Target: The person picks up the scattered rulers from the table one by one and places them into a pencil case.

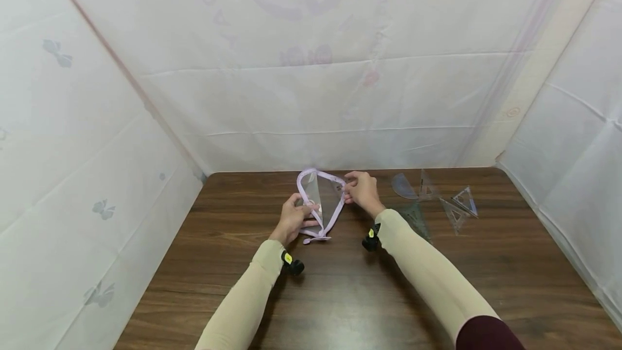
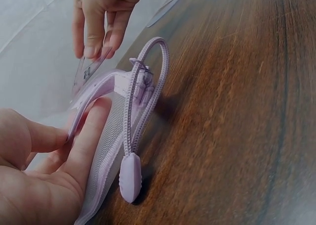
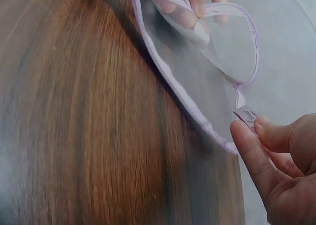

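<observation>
A mesh zipper pouch (image 1: 332,199) with lilac edging is held up at the table's far side, its mouth spread. My left hand (image 1: 293,217) grips its left edge, thumb and fingers on either side of the lilac trim (image 2: 81,118). From the zipper hangs a looped lilac cord pull (image 2: 131,178). My right hand (image 1: 362,192), at the pouch's right edge, pinches a clear plastic ruler (image 3: 246,115) with dark markings between thumb and fingertips. In the left wrist view the ruler lies at the pouch's opening; how far it reaches inside is unclear.
Right of the pouch lie a bluish protractor (image 1: 403,185), a clear set square (image 1: 427,188), two more set squares (image 1: 455,214) (image 1: 465,200) and a dark green set square (image 1: 417,219), partly behind my right sleeve. White sheeting (image 1: 311,112) rises behind the wooden table (image 1: 330,301).
</observation>
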A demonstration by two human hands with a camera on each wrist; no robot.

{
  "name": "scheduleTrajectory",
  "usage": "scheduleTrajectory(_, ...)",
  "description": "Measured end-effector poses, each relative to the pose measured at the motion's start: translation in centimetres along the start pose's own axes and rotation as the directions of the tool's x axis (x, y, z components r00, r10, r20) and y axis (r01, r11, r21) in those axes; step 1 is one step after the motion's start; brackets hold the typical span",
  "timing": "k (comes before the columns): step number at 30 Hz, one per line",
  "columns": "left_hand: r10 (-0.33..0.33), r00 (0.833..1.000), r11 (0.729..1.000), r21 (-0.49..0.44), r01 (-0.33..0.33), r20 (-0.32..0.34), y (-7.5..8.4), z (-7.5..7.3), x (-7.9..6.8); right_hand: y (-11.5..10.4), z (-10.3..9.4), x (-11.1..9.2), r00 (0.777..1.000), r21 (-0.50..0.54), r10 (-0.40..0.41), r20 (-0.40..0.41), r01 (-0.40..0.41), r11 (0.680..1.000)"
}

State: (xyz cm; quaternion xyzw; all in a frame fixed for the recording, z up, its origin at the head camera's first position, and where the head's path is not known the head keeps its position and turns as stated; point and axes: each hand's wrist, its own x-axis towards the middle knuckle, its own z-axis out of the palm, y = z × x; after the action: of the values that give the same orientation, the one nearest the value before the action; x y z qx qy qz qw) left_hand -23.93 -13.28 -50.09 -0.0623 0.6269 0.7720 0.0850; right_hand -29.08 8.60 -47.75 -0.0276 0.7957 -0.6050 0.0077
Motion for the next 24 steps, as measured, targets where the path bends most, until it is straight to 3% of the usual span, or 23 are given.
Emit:
scheduleTrajectory(16,-0.006,1.000,1.000,0.017,0.006,0.006,-0.2,-0.2,0.1,0.2,2.6,0.2,1.000,-0.033,0.011,-0.019,-0.012,0.999)
scheduleTrajectory(24,-0.010,1.000,1.000,0.014,0.010,-0.014,-0.1,0.0,0.2,0.1,3.7,0.5,0.999,0.003,0.048,-0.018,-0.048,0.999)
